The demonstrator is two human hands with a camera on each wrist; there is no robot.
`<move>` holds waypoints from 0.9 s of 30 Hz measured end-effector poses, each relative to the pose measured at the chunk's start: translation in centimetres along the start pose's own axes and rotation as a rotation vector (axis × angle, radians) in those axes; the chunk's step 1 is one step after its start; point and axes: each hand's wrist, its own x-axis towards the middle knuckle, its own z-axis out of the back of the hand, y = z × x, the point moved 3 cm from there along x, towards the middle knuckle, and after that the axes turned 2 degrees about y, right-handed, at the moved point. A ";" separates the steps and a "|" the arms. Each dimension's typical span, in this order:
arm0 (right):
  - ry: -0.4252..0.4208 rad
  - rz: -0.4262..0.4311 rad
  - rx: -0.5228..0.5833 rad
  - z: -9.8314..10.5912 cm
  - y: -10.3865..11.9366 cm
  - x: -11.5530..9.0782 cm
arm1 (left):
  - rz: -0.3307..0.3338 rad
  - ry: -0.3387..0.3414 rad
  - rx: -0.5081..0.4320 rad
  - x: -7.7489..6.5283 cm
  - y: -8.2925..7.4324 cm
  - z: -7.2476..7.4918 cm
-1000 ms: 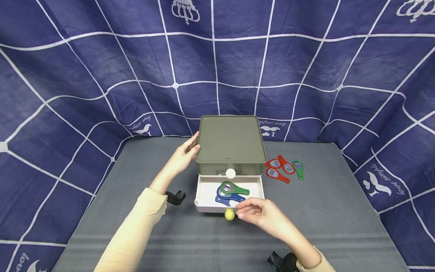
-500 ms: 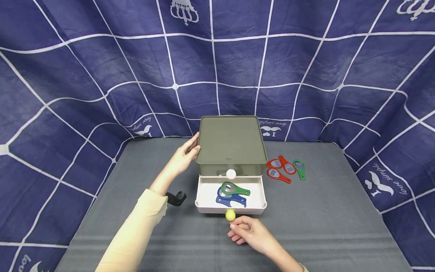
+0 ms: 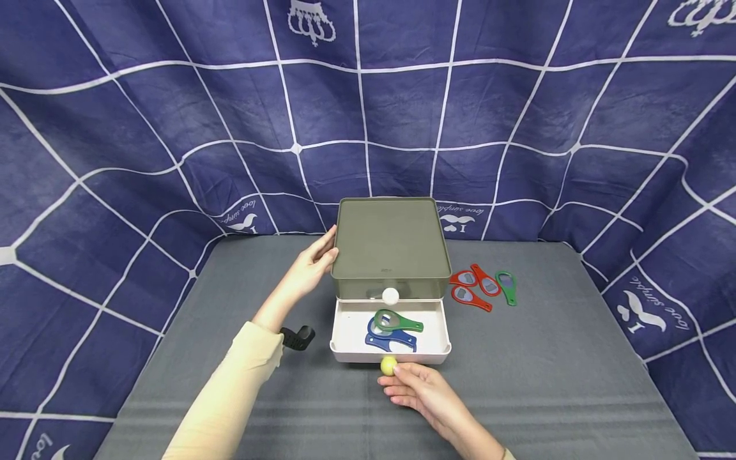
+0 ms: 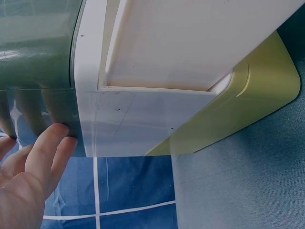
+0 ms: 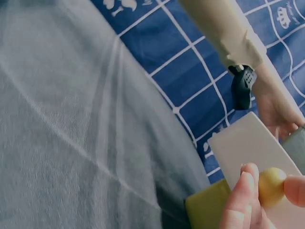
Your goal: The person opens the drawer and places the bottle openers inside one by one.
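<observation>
A desktop drawer box [image 3: 392, 236] with an olive-green top stands on the table. Its lower white drawer [image 3: 351, 322] is pulled out. Inside lie a green bottle opener [image 3: 411, 324] and blue bottle openers [image 3: 376, 343], overlapping. My right hand [image 3: 422, 393] pinches the drawer's yellow knob [image 3: 388, 365]; in the right wrist view, thumb and fingers stand on either side of that yellow knob [image 5: 272, 187]. Against the box's left side rests my left hand [image 3: 307, 268], its fingertips on the green wall [image 4: 38, 114] in the left wrist view.
Right of the box, red bottle openers [image 3: 471, 298] and a green bottle opener [image 3: 506, 287] lie on the grey cloth [image 3: 546, 358]. The upper drawer's white knob [image 3: 390, 296] sits above the open drawer. A blue curtain [image 3: 402, 102] with white lines hangs behind.
My right hand has drawn back from the drawer's front right corner and come left to take the yellow knob between thumb and fingers. My left hand stays on the box.
</observation>
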 end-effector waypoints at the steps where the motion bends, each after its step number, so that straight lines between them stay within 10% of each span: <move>1: 0.002 -0.005 0.027 -0.1 0.0 0.0 | 0.001 -0.001 0.002 0.0 0.0 0.0; 10: -0.003 -0.056 0.279 -0.4 -0.3 0.3 | 0.009 -0.004 -0.005 0.0 0.0 0.0; 27: -0.079 -0.012 0.373 0.1 1.4 2.9 | 0.006 -0.007 0.000 0.1 0.2 0.1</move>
